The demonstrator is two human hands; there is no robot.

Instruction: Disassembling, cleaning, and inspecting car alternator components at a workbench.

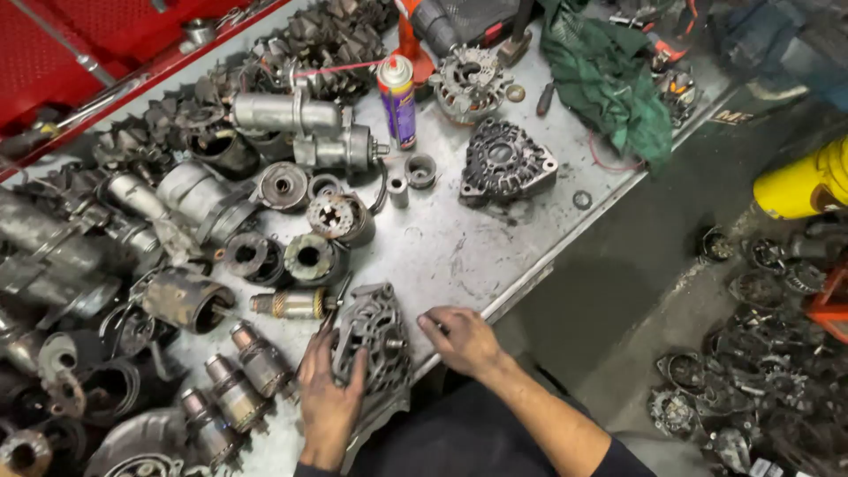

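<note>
A grey cast alternator housing (pixel 378 334) lies at the near edge of the metal workbench (pixel 459 247). My left hand (pixel 327 397) grips its left side, fingers curled over the rim. My right hand (pixel 461 339) rests flat on the bench just right of the housing, fingertips close to its shaft end, holding nothing that I can see. A small armature (pixel 291 305) with copper windings lies just above my left hand. Both hands are grimy.
Starter motors, solenoids (pixel 238 389) and rings crowd the bench's left half. A second alternator housing (pixel 506 164), a spray can (pixel 397 99), a green rag (pixel 609 79) and a cordless drill (pixel 433 22) lie farther back. Loose parts (pixel 760 371) and a yellow container (pixel 804 184) sit on the floor at right.
</note>
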